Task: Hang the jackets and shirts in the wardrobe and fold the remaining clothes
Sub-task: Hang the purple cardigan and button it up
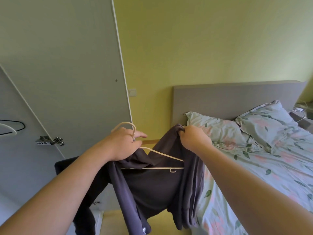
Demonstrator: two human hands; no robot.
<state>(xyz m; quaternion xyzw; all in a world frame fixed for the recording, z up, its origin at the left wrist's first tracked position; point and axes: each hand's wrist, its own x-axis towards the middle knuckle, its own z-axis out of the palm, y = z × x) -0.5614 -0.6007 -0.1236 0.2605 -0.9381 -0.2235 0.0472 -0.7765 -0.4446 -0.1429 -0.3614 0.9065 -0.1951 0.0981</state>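
Bedroom, yellow-green wall. Far left: grey wardrobe door, with two spare hangers at the frame edge.

Left hand: fingers curled round the neck of a cream hanger just below its hook, also touching cloth.

Dark garment: held in the air between wardrobe door and bed, left shoulder on the hanger, right side of the hanger bare.

Right hand: pinches a bunched edge of the garment, raised above the hanger.

Right: bed with floral cover, two pillows, grey headboard.
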